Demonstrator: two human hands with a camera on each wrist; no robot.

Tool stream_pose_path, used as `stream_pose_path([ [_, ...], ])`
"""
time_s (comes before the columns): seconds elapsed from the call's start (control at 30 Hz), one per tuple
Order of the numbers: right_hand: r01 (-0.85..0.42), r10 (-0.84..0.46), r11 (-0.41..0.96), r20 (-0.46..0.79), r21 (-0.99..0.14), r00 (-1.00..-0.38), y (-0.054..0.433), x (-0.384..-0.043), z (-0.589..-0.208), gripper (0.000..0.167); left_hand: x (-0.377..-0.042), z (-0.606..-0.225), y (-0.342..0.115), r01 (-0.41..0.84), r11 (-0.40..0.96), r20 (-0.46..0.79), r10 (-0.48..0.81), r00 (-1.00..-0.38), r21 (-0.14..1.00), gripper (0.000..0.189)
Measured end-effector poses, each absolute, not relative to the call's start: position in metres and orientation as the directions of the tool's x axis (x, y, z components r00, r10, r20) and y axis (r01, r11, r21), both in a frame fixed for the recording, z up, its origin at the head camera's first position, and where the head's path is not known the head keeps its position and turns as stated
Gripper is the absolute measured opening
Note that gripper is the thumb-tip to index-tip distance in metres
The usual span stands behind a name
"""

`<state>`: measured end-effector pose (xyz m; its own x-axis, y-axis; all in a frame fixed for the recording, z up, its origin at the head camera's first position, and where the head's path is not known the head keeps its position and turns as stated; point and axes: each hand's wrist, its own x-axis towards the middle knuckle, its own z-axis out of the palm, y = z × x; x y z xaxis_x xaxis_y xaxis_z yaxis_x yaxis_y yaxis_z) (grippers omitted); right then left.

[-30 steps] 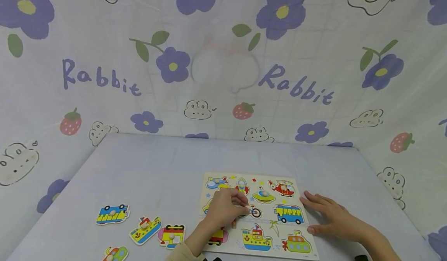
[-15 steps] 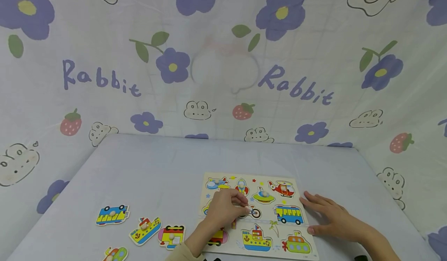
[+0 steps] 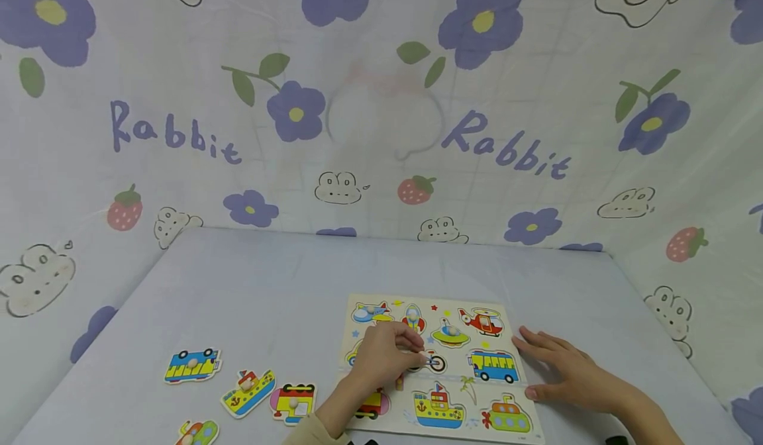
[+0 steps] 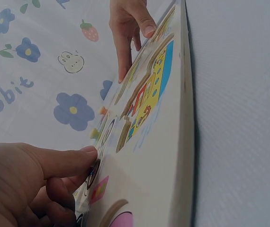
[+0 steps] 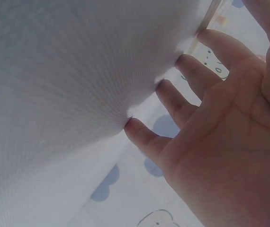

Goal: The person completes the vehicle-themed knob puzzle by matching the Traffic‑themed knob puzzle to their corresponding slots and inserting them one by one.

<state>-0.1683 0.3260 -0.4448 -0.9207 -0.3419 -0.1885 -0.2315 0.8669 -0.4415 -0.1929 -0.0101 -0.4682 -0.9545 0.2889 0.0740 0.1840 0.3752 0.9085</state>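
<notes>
A wooden puzzle board (image 3: 471,434) with vehicle pictures lies on the table. My left hand (image 3: 384,355) is over its middle, thumb and forefinger pinching at the bicycle puzzle piece (image 3: 438,363). Those fingertips hide the piece's knob and part of its frame. In the left wrist view the left hand's thumb (image 4: 73,162) comes down close to the board's face. My right hand (image 3: 572,369) lies along the board's right edge, fingers spread, with fingertips and thumb right at that edge. In the right wrist view its fingers (image 5: 173,101) reach down to the white tabletop.
Left of the board lie loose knobbed pieces: a bus (image 3: 179,370), a ship (image 3: 256,392), a train (image 3: 285,402) and a submarine (image 3: 205,432). Knobbed plane (image 3: 363,312), rocket (image 3: 412,314), saucer (image 3: 450,339) and helicopter (image 3: 485,327) pieces sit on the board. A patterned curtain (image 3: 381,266) surrounds the table.
</notes>
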Motion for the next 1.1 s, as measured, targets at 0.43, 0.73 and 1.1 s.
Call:
stream_pose_path([
  [0.43, -0.242, -0.349, 0.871, -0.193, -0.427, -0.917, 0.329, -0.171, -0.448, 0.093, -0.191, -0.469, -0.01, 0.173, 0.356, 0.066, 0.292, -0.954, 0.918, 0.013],
  [0.73, -0.25, -0.357, 0.869, -0.191, -0.427, -0.914, 0.33, -0.172, -0.451, 0.092, -0.182, -0.457, -0.045, 0.323, 0.441, 0.097, 0.462, -0.882, 0.837, 0.011],
  [1.1, -0.249, -0.356, 0.865, -0.183, -0.435, -0.917, 0.329, -0.171, -0.449, 0.091, -0.167, -0.423, -0.198, 0.422, 0.65, 0.034, 0.52, -0.853, 0.632, 0.013],
])
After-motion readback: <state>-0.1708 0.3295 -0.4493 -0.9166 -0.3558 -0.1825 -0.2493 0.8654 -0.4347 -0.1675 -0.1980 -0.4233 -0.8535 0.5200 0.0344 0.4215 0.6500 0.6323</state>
